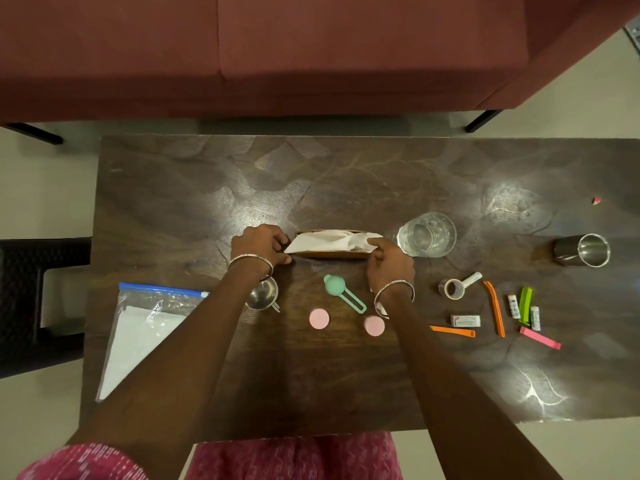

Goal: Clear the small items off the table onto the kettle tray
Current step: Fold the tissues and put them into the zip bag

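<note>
Centre frame: left hand [263,245] with its grip curled round the left end of the narrow brown wooden tray lined with white paper [329,243], right hand [389,263] pinching the right end. Held at both ends, probably to keep it level. Orange plastic clip [496,310] and grey roll of tape [451,289] waiting lower right on the dark wooden worktop [346,375], untouched.

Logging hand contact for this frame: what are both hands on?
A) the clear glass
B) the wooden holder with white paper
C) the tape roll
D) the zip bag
B: the left hand grips the left end of the wooden holder, and the right hand pinches the white paper at the holder's right end.
</note>
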Tool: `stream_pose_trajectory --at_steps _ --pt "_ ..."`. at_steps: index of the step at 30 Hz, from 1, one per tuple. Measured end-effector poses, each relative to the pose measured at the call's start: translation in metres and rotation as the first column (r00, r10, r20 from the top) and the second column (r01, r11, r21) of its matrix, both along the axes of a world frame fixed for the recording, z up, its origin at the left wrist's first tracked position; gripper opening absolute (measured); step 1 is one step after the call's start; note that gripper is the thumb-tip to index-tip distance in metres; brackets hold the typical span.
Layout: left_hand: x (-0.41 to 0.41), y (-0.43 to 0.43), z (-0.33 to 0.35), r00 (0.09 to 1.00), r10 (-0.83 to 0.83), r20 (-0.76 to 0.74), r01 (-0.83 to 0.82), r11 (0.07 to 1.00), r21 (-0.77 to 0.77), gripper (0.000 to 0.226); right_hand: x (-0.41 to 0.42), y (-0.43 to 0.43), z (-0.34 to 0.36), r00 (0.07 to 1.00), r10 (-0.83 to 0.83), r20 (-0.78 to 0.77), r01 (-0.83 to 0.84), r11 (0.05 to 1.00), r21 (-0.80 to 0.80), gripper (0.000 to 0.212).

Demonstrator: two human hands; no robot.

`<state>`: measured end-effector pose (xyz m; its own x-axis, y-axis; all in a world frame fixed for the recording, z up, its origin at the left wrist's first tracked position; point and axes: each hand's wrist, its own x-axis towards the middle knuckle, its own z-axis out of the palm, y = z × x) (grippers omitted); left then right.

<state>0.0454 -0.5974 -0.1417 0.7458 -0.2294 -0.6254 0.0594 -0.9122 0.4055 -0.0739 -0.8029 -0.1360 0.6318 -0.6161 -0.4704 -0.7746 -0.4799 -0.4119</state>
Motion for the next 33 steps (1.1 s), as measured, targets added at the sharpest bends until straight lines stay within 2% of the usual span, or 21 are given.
stream_pose_trajectory --at_steps 6,10,12,16,19,21,23,27,33 --pt "0.001 -0.004 -0.01 0.999 -0.018 0.036 0.017 1.0 0.026 0.02 0.006 -0.01 -0.005 0.989 0.116 -0.091 -0.116 0.993 0.011 0.047" --pt "0.002 -0.002 -0.013 0.991 -0.031 0.129 0.033 0.999 -0.011 0.008 0.006 -0.014 -0.007 0.984 0.114 -0.138 -0.114 0.993 0.006 0.035" --pt "0.004 0.0 -0.013 0.989 -0.049 0.141 0.056 0.997 -0.045 0.011 0.006 -0.016 -0.009 0.983 0.105 -0.15 -0.108 0.994 -0.007 0.029" --pt "0.004 0.001 -0.011 0.994 -0.098 0.057 0.103 0.991 -0.09 0.037 0.008 -0.016 -0.012 0.982 0.092 -0.166 -0.105 0.992 -0.071 0.022" --pt "0.004 -0.001 -0.01 0.988 -0.155 0.023 0.156 0.986 -0.064 0.035 0.008 -0.016 -0.013 0.978 0.102 -0.181 -0.121 0.987 -0.102 0.022" --pt "0.005 -0.002 -0.012 0.992 -0.122 0.037 0.125 0.989 -0.085 0.03 0.008 -0.018 -0.015 0.978 0.112 -0.178 -0.13 0.988 -0.089 0.022" --pt "0.007 -0.003 -0.014 0.993 -0.096 0.074 0.103 0.99 -0.099 0.023 0.008 -0.019 -0.017 0.98 0.119 -0.161 -0.13 0.99 -0.062 0.024" --pt "0.01 -0.002 -0.017 0.97 -0.146 0.197 0.164 0.984 -0.076 0.012 0.008 -0.019 -0.02 0.982 0.128 -0.136 -0.139 0.987 -0.075 0.027" --pt "0.011 0.0 -0.021 0.904 -0.24 0.355 0.273 0.961 -0.045 0.011 0.009 -0.017 -0.02 0.98 0.127 -0.151 -0.143 0.985 -0.1 0.025"
